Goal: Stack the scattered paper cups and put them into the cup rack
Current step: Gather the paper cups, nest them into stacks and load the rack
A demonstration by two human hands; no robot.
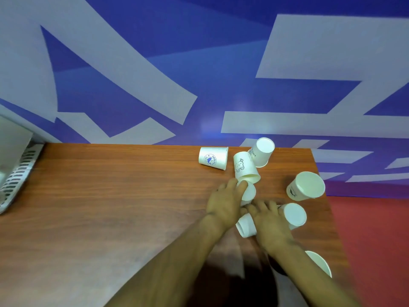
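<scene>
A: We start with the biggest thing, the table (110, 196), brown wood, with the blue and white wall (155, 63) behind it. At nine o'clock, at the table's far left edge, we see a slotted grey rack (20, 171); we take it for the cup rack, though only part shows.

B: And the cups all lie around two to four o'clock, well apart from that rack. Seven or eight, none nested that we can see.

A: Our left hand (225, 204) has its fingers curled over one cup (249, 192), which lies on its side, mouth toward the hand, base toward one o'clock. The right hand (269, 220) lies across a second cup (245, 226), whose open rim points to seven o'clock. Whether those right fingers truly clasp it, we cannot tell; they look spread over it.

B: Just past the right fingertips, at three o'clock, stands a third cup (294, 214), upside down. Others: the elephant cup (244, 166) touching the left fingertips at twelve, the logo cup (213, 157) at eleven.

A: So the move turns on this: the two cups under our hands lie nearly in line, one at twelve of the other. We judge the left cup must be turned before it will slide into its neighbour.
</scene>
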